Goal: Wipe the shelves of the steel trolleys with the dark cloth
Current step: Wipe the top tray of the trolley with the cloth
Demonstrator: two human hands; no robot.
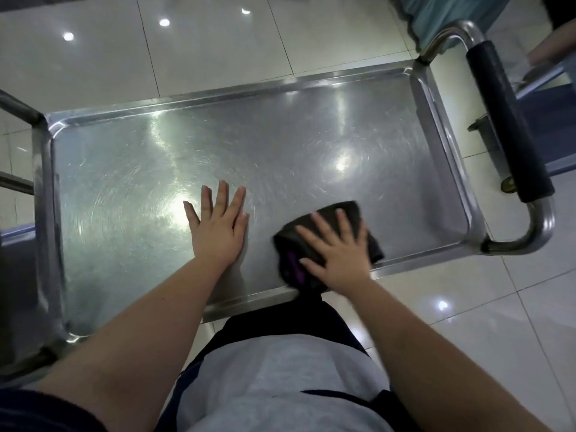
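Observation:
A steel trolley's top shelf [280,145] fills the middle of the view, a shiny scratched tray with a raised rim. My left hand [218,226] lies flat on the shelf near its front edge, fingers straight and spread. To its right, my right hand [338,251] presses flat on the folded dark cloth [336,213], fingers spread over it. The cloth lies at the front right of the shelf and a part of it hangs over the near rim.
The trolley's push handle with a black grip [506,120] curves round at the right end. A steel frame post [40,169] stands at the left end. Another trolley or cart [548,88] shows at the far right, on a glossy tiled floor [218,42].

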